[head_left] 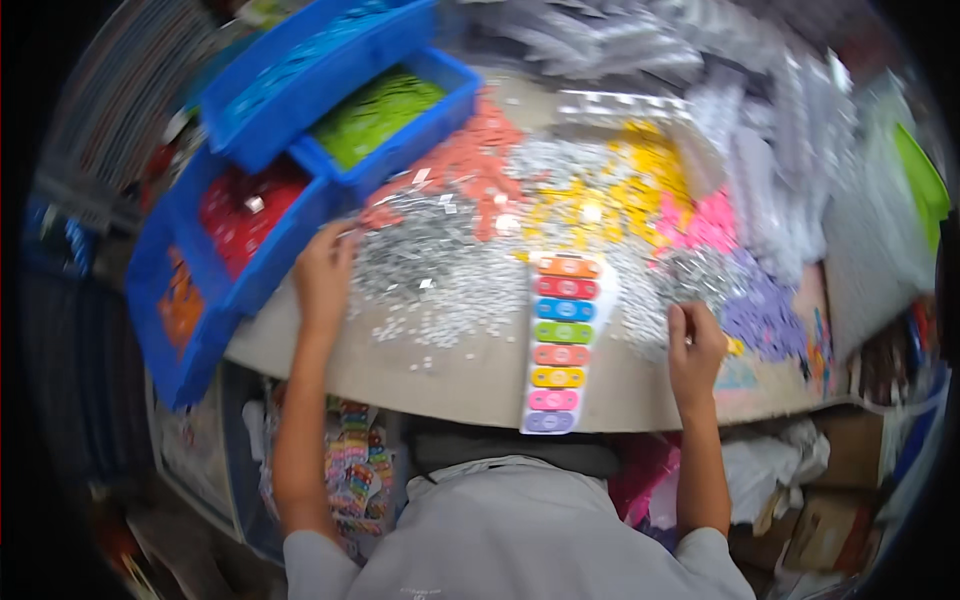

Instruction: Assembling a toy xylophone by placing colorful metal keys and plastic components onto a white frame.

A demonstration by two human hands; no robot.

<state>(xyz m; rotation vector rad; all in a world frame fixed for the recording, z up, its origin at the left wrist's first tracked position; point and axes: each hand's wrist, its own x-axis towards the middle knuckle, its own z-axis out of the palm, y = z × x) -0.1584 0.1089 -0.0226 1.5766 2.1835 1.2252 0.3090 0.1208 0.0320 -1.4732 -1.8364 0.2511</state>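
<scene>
A white card strip (530,405) lies lengthwise on the table in front of me, bearing a column of small rounded plates in several colours. My left hand (325,268) is at the left, between the blue bins and a pile of silver pieces (415,240); its fingers are bent together, and anything in them is too small to tell. On the right, my right hand (697,350) has thumb and forefinger drawn together just below a smaller silver pile (700,272). What it pinches, if anything, does not show. Small white pieces (455,310) are scattered left of the strip.
Blue bins (340,185) at the left hold red, orange, green and light-blue pieces. Coral (480,150), yellow (640,190), pink (708,222) and purple (765,315) heaps cover the table. Clear plastic packaging (780,150) crowds the back right. The table's curved front edge (440,410) runs before me.
</scene>
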